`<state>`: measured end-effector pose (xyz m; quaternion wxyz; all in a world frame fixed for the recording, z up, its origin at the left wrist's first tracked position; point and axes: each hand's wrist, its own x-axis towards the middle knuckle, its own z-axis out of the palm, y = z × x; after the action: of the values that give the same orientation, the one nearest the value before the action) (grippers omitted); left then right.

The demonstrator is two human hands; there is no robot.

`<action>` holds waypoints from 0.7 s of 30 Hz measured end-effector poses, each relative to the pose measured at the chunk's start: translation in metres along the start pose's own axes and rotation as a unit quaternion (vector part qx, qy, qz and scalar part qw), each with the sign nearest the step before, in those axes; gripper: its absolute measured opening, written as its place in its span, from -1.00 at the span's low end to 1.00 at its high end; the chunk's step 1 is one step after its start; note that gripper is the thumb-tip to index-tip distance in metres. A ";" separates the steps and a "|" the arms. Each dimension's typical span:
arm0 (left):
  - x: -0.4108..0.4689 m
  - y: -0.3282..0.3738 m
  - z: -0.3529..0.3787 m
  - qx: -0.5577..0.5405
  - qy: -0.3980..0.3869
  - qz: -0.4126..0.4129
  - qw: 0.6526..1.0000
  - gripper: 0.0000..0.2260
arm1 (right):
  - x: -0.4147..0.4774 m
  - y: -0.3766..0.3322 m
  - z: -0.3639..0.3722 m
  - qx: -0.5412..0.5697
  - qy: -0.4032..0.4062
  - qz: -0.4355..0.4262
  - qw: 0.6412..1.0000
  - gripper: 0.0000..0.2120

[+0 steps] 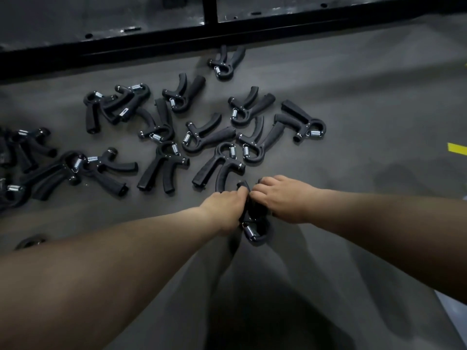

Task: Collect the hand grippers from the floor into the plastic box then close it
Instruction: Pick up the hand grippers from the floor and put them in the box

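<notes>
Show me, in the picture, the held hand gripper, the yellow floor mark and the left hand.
held hand gripper (250, 232), head view, on its spring
yellow floor mark (457, 148), head view, on its middle
left hand (223, 207), head view, on the back of the hand
</notes>
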<state>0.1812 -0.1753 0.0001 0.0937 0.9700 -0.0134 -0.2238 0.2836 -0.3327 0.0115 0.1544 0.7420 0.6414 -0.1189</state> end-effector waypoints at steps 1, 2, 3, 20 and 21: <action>-0.004 0.002 0.002 0.022 -0.001 0.017 1.000 -0.68 | -0.002 -0.002 -0.001 -0.006 0.001 -0.012 1.000 -0.59; -0.007 0.003 0.004 0.055 0.001 0.038 0.998 -0.70 | -0.004 -0.003 0.000 -0.011 0.000 -0.019 1.000 -0.61; -0.010 0.005 0.006 0.091 0.007 0.062 0.994 -0.72 | -0.007 -0.004 0.002 -0.016 0.004 -0.021 1.000 -0.63; 0.005 -0.006 -0.069 -0.616 -0.025 -0.119 0.778 -0.87 | -0.075 0.039 -0.023 0.741 -0.005 0.189 0.644 -0.80; 0.008 0.000 -0.072 -0.655 -0.005 -0.132 0.744 -0.83 | -0.076 0.038 -0.026 0.788 0.007 0.205 0.580 -0.78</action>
<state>0.2201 -0.1627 0.0605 0.6754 0.6609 0.2644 -0.1927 0.3092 -0.3973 0.0672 -0.4755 0.6843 0.1271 -0.5380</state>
